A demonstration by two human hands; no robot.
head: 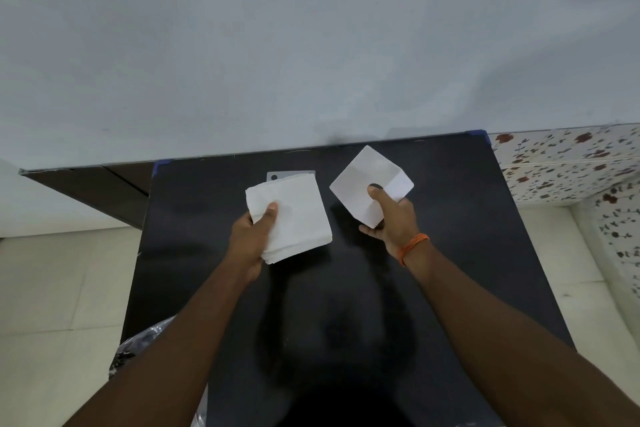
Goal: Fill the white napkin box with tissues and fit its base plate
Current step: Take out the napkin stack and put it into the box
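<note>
My left hand [252, 236] grips a thick stack of white tissues [298, 215] by its near left corner, thumb on top, held just above the black table [450, 253]. My right hand [393, 218] holds the white napkin box [363, 180] tilted in the air, thumb lying at the round hole in its face. A thin grey-white base plate [287, 174] with a small dark hole lies flat on the table behind the tissues, mostly hidden by them.
The table's far edge meets a pale wall. A flowered tile ledge [568, 166] stands at the right. A dark patterned bag [138, 350] sits beside the table's near left edge. Pale floor tiles lie on both sides.
</note>
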